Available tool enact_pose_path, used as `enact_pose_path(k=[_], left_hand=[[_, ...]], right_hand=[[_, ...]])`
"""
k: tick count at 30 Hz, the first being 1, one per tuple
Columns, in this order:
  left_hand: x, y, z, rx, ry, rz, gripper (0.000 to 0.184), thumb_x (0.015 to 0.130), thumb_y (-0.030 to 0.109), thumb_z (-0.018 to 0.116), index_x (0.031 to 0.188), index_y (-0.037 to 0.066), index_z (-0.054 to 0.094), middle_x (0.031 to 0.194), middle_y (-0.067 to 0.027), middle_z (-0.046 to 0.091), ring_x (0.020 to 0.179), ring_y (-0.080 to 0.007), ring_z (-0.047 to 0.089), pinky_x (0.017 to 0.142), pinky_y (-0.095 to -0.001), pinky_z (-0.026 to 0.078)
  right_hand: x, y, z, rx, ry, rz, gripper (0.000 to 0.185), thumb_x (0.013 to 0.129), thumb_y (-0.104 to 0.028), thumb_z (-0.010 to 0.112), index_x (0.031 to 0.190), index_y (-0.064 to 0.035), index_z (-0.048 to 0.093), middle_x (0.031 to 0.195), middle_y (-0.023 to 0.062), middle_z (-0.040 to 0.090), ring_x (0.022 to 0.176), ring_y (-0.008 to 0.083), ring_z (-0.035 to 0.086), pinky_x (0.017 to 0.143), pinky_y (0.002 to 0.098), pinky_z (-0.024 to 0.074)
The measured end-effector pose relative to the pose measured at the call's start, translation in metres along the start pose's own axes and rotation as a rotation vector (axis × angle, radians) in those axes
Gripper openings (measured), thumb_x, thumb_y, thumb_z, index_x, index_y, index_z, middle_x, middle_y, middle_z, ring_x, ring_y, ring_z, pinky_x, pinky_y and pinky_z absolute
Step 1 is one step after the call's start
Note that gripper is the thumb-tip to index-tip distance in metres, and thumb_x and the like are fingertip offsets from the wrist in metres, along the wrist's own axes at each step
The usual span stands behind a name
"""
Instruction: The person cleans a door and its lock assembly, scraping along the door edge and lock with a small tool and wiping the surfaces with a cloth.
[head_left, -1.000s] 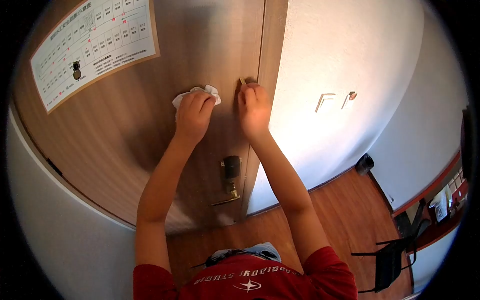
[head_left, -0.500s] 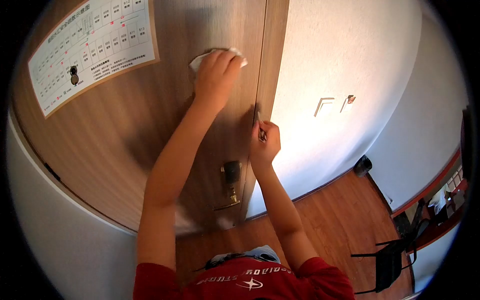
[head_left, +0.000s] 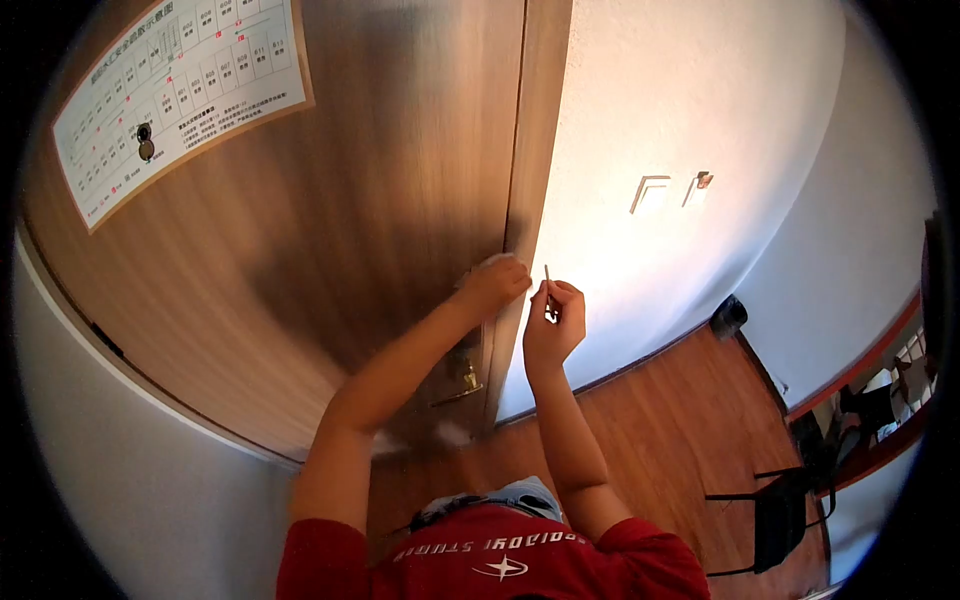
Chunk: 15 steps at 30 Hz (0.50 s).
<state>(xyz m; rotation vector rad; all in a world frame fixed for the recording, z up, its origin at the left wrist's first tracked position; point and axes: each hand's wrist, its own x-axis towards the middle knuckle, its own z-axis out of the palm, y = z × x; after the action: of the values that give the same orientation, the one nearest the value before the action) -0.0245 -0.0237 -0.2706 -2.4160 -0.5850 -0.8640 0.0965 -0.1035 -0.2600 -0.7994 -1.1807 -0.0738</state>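
Observation:
My left hand (head_left: 497,284) is closed on a white cloth (head_left: 492,261), mostly hidden behind the fingers, at the right edge of the wooden door (head_left: 400,130). Just to its right, my right hand (head_left: 555,318) pinches a thin, slim object (head_left: 548,275) that points upward, in front of the door frame and white wall; what it is cannot be made out. Below my left hand are the brass door handle (head_left: 459,396) and its dark lock plate, partly covered by the forearm.
A printed floor plan (head_left: 180,100) is fixed to the door around a peephole. Two switch plates (head_left: 650,194) are on the white wall (head_left: 680,100). A black bin (head_left: 729,316) and a black chair (head_left: 779,520) stand on the wooden floor (head_left: 660,430).
My left hand has moved with the cloth from the upper door down and right to the door's edge. My right hand has shifted down and right, still holding the thin object.

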Motion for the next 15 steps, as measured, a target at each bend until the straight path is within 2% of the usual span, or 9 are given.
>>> enact_pose_path(k=[1,2,4,8,11,12,13,14,15], left_hand=[[-0.004,0.012,0.000,-0.139,-0.081,-0.121,0.005,0.073,0.009,0.056,0.077,0.006,0.056,0.082,-0.0097,0.055,0.084,-0.0278,0.055,0.081,-0.0379,0.045],[-0.007,0.020,0.000,-0.146,-0.082,-0.122,0.005,0.073,0.009,0.056,0.077,0.006,0.056,0.082,-0.0097,0.055,0.084,-0.0278,0.055,0.081,-0.0379,0.045],[-0.008,0.035,-0.006,-0.216,-0.078,-0.223,0.012,0.069,0.005,0.061,0.081,0.005,0.059,0.086,-0.0075,0.059,0.084,-0.0259,0.056,0.078,-0.0368,0.046],[-0.021,0.074,-0.014,-0.332,-0.103,-0.297,0.014,0.066,0.002,0.063,0.079,0.006,0.059,0.085,-0.0081,0.059,0.085,-0.0267,0.056,0.079,-0.0368,0.045],[-0.044,0.097,-0.018,-0.342,-0.061,-0.373,0.015,0.066,0.003,0.064,0.081,0.006,0.061,0.085,-0.0084,0.059,0.088,-0.0280,0.055,0.080,-0.0368,0.045],[-0.055,0.106,-0.016,-0.374,-0.025,-0.468,0.018,0.067,0.002,0.064,0.084,0.006,0.062,0.086,-0.0087,0.059,0.090,-0.0285,0.054,0.082,-0.0371,0.044],[-0.066,0.114,-0.013,-0.402,0.012,-0.562,0.020,0.067,0.002,0.063,0.087,0.006,0.063,0.088,-0.0090,0.059,0.091,-0.0290,0.054,0.084,-0.0374,0.044],[-0.076,0.121,-0.009,-0.405,0.011,-0.566,0.020,0.067,0.002,0.063,0.087,0.006,0.063,0.088,-0.0090,0.059,0.091,-0.0290,0.054,0.084,-0.0374,0.044],[-0.083,0.129,-0.008,-0.423,0.035,-0.638,0.021,0.068,0.002,0.063,0.089,0.006,0.063,0.091,-0.0093,0.059,0.092,-0.0296,0.054,0.084,-0.0379,0.044]], right_hand=[[-0.002,0.001,-0.007,-0.006,-0.021,0.009,0.012,0.078,0.003,0.067,0.084,-0.0007,0.057,0.085,0.0128,0.062,0.065,0.0156,0.057,0.053,0.0249,0.0456],[-0.004,0.002,-0.014,-0.013,-0.042,0.019,0.014,0.077,0.002,0.068,0.086,-0.0005,0.058,0.087,0.0146,0.062,0.068,0.0201,0.060,0.055,0.0271,0.0482],[-0.008,0.002,-0.025,-0.050,-0.069,0.047,0.014,0.077,0.003,0.068,0.085,-0.0010,0.057,0.086,0.0133,0.062,0.067,0.0195,0.059,0.055,0.0277,0.0480],[-0.029,0.020,-0.048,-0.137,-0.149,0.133,0.012,0.078,0.002,0.066,0.084,-0.0013,0.056,0.082,0.0104,0.060,0.066,0.0173,0.057,0.057,0.0283,0.0475],[-0.051,0.030,-0.071,-0.204,-0.250,0.348,0.008,0.081,-0.003,0.064,0.086,-0.0006,0.058,0.076,0.0103,0.060,0.065,0.0165,0.057,0.058,0.0295,0.0471],[-0.059,0.033,-0.079,-0.210,-0.254,0.350,0.008,0.081,-0.003,0.064,0.086,-0.0006,0.058,0.076,0.0103,0.060,0.065,0.0165,0.057,0.058,0.0295,0.0471],[-0.068,0.036,-0.086,-0.193,-0.319,0.462,0.008,0.082,-0.004,0.064,0.086,0.0000,0.058,0.074,0.0106,0.061,0.064,0.0158,0.057,0.058,0.0287,0.0470],[-0.075,0.038,-0.093,-0.176,-0.384,0.575,0.008,0.082,-0.005,0.064,0.086,0.0006,0.059,0.072,0.0108,0.062,0.063,0.0152,0.058,0.057,0.0279,0.0468],[-0.082,0.039,-0.101,-0.172,-0.442,0.603,0.010,0.082,-0.007,0.064,0.086,0.0013,0.060,0.070,0.0108,0.063,0.062,0.0139,0.059,0.058,0.0268,0.0472]])
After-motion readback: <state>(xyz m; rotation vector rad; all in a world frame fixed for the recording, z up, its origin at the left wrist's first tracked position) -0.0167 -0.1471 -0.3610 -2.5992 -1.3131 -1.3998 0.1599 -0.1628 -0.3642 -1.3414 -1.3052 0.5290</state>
